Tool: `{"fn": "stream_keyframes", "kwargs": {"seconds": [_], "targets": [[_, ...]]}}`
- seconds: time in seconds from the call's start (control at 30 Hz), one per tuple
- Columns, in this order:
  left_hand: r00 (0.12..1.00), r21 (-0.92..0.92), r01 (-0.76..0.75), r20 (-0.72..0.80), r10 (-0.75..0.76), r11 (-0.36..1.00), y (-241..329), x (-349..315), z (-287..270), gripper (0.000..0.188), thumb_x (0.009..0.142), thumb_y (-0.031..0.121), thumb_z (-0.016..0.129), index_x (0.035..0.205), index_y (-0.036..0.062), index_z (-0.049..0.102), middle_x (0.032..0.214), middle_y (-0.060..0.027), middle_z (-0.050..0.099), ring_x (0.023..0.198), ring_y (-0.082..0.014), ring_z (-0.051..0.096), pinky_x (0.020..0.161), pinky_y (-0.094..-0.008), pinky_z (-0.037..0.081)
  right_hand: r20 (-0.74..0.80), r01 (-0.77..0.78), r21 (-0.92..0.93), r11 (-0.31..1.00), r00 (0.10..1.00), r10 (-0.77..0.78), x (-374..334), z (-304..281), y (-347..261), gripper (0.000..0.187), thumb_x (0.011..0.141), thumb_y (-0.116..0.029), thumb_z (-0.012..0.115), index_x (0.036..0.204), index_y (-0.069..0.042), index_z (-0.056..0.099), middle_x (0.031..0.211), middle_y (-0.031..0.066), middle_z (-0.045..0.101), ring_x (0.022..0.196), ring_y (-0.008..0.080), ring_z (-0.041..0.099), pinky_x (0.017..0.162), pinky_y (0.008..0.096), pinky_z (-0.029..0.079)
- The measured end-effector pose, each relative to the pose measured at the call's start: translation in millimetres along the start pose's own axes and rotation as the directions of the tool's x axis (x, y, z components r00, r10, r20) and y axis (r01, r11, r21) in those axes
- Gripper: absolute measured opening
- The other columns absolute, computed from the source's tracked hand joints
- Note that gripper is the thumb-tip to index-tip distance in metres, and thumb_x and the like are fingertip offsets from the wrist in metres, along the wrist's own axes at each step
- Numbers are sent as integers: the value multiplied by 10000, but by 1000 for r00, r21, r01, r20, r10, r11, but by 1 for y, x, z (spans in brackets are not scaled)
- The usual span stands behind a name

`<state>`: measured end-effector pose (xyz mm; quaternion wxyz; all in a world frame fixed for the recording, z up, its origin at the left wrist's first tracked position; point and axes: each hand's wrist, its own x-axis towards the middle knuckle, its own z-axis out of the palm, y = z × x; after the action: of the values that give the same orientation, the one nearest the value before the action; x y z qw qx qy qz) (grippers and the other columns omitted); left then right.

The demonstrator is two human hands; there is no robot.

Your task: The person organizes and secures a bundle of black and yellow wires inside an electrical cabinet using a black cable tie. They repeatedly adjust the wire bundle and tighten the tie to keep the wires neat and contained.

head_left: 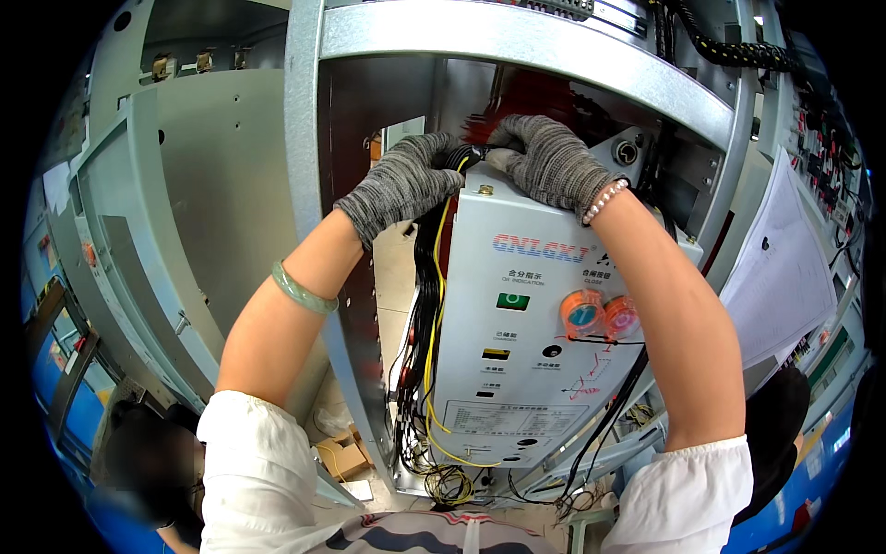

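Both hands wear grey knitted gloves and reach to the top left corner of a light grey switchgear panel [471,305]. My left hand [403,185] is closed round the upper end of a black wire bundle [429,268], which has a yellow wire [441,277] along it. From there the bundle hangs down the panel's left side. My right hand [554,166] bends over the panel's top edge, its fingers pinched at the bundle's upper end. Exactly what lies between those fingertips is hidden. A bolt [485,189] sits just below. Orange-ringed buttons [583,314] are on the panel front.
A metal cabinet frame [517,35] surrounds the work, with its upright post [303,120] at left. Loose coiled wires [452,482] lie at the panel's foot. A cardboard box [343,456] stands low at left. White paper sheets [780,268] hang at right. Another person [152,462] is at lower left.
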<state>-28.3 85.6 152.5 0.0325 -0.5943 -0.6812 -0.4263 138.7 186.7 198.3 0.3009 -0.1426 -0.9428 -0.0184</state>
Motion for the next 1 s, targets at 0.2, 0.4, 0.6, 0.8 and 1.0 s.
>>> {"fn": "stream_keyframes", "kwargs": {"seconds": [0.2, 0.4, 0.6, 0.8, 1.0], "targets": [[996, 16, 1, 86, -3, 1000, 4, 7, -3, 328, 803, 131, 681, 1101, 5, 630, 939, -101, 664, 904, -163, 624, 887, -295, 498, 0, -26, 30, 999, 1000, 26, 0, 3, 11, 293, 850, -252, 641, 1042, -31, 654, 967, 161, 679, 909, 259, 660, 859, 347, 500], [903, -826, 310, 410, 125, 470, -51, 32, -3, 316, 740, 94, 643, 1044, 11, 628, 859, -97, 644, 837, -208, 613, 830, -311, 504, -28, 1, 48, 999, 1000, 0, 1, 2, 4, 275, 849, -246, 649, 1017, -28, 650, 951, 161, 678, 900, 252, 662, 844, 344, 504], [915, -658, 63, 338, 220, 750, -40, 19, -1, 613, 725, 245, 751, 1234, -12, 527, 1105, -79, 602, 1035, -163, 566, 941, -302, 462, -24, -9, 44, 999, 1000, 10, 0, 4, 8, 260, 850, -244, 647, 1006, -36, 656, 956, 160, 676, 891, 261, 658, 832, 349, 507], [986, -459, 39, 160, 39, 888, -27, 8, 8, 608, 824, 560, 637, 1070, 4, 626, 913, -78, 640, 821, -152, 589, 784, -291, 494, 16, -33, 82, 996, 999, 32, 0, 3, 6, 274, 841, -259, 659, 993, -31, 660, 940, 164, 677, 879, 264, 660, 823, 352, 510], [924, -292, 29, -357, -136, 956, -2, 18, 19, 549, 812, 529, 658, 947, -3, 689, 799, -107, 665, 756, -178, 603, 746, -285, 488, -47, 2, 45, 999, 999, 0, -2, 1, 8, 292, 833, -261, 663, 1003, -23, 656, 933, 164, 678, 882, 270, 659, 826, 357, 510]]}}
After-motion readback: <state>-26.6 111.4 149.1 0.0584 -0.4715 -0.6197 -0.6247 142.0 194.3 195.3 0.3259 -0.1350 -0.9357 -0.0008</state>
